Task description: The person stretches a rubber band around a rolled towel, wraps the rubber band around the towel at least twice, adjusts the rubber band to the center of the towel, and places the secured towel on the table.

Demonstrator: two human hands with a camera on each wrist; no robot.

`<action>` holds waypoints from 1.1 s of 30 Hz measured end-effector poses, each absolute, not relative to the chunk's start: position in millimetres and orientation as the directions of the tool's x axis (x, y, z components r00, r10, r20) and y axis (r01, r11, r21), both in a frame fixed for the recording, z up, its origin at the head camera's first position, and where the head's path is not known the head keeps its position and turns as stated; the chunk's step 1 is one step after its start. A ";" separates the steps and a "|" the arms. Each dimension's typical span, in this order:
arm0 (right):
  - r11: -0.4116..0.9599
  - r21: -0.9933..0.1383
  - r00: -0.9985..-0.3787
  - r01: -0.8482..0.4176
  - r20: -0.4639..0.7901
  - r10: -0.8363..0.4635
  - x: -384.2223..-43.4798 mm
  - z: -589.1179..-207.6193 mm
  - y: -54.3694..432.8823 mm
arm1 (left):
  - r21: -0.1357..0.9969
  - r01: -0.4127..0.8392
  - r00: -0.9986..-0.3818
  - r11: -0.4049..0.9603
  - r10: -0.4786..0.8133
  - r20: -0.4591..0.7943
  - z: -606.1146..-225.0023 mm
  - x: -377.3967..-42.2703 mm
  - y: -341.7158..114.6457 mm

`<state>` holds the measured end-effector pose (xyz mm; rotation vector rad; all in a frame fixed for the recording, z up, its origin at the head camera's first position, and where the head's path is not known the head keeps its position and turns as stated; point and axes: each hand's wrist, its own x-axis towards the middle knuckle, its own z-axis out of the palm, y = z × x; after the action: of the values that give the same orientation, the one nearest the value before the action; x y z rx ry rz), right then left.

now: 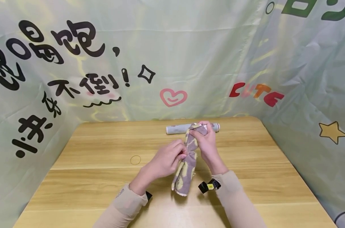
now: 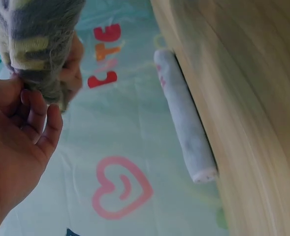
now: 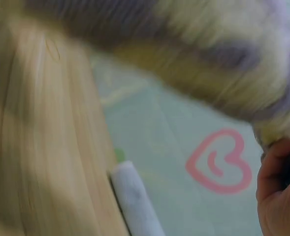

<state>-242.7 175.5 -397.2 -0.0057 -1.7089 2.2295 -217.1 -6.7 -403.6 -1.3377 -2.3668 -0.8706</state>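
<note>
Behind everything, a pale green printed cloth (image 1: 203,60) hangs as backdrop and continues down both sides. Next, wood-grain counter (image 1: 98,193), fills the lower middle from where I stand. Two beige sleeves (image 1: 237,196) come in from the near edge.

Main item: purple-grey towel with yellow blotches (image 1: 184,177), plush, rolled into a loose bundle, held between the hands in front of the person. Long axis runs away from the person, far end leaning a little right, near end pointing back and slightly left. Narrows around mid-length; cause not clear. Second towel, pale blue-grey, rolled tight (image 1: 178,129), lies crosswise at the counter's back edge, beyond the bundle's far end and partly hidden by it.

Right hand (image 1: 209,141) grips the bundle's far end, thumb on the near face. Left hand (image 1: 167,158) is at the left side near the middle, fingers curled, looks to be pinching the towel there; exactly what sits between the fingertips is hidden. Black wrist camera (image 1: 210,186) on the right wrist.

Smallest: thin rubber band (image 1: 135,155), flat on the counter, left of the left hand and well apart from the bundle. Left hand is clearly nearer to it; right hand nearer the blue-grey roll.
</note>
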 end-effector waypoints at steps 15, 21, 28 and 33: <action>-0.128 -0.924 -0.924 -0.359 0.372 -0.092 -244.4 -398.5 195.7 | 0.570 0.758 -0.604 0.316 0.670 0.431 -399.5 -235.2 -33.2; -0.179 -0.905 -0.834 -0.386 0.425 -0.353 -245.0 -397.3 206.6 | 0.657 0.699 -0.650 0.283 0.636 0.416 -404.8 -247.2 -47.2; -0.013 -0.921 -0.896 -0.389 0.382 -0.225 -244.5 -397.8 201.0 | 0.688 0.657 -0.670 0.306 0.655 0.349 -403.2 -248.7 -51.8; 0.029 -0.929 -0.921 -0.370 0.363 -0.141 -241.9 -396.2 199.7 | 0.671 0.677 -0.676 0.301 0.614 0.407 -396.0 -244.1 -51.9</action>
<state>-241.9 199.7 -396.2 0.5354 -2.1242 2.0077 -244.1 -51.9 -396.0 -1.2305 -2.4746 -1.3342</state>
